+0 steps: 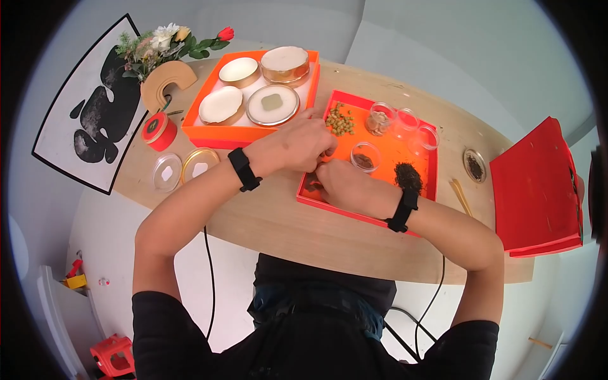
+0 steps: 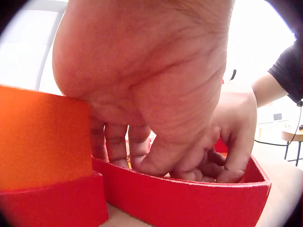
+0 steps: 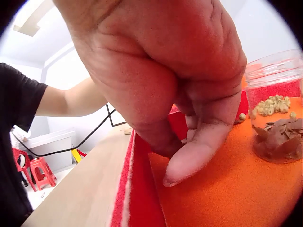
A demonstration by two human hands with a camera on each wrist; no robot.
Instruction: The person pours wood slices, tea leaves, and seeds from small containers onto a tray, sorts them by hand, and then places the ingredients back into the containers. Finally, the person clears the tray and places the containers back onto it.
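Both hands meet low in the front left corner of a red tray with an orange floor [image 1: 380,183]. My left hand [image 1: 303,142] reaches over the tray's left wall, fingers pointing down inside, its thumb beside the right fingers in the left wrist view. My right hand [image 1: 351,185] has bent fingers and its thumb [image 3: 191,158] close to the tray floor. Brown flakes [image 1: 311,182] lie by the right fingertips in the head view. The fingertips are partly hidden, so I cannot tell what they hold. A clear jar [image 3: 279,137] with brown flakes stands beside the right hand.
In the tray are greenish-yellow buds [image 1: 340,121], a dark heap [image 1: 408,176] and more clear jars [image 1: 380,119]. An orange box [image 1: 221,134] with several round tins borders the tray's left. At right are a small dish [image 1: 474,166], tweezers [image 1: 461,196] and a red box [image 1: 538,187].
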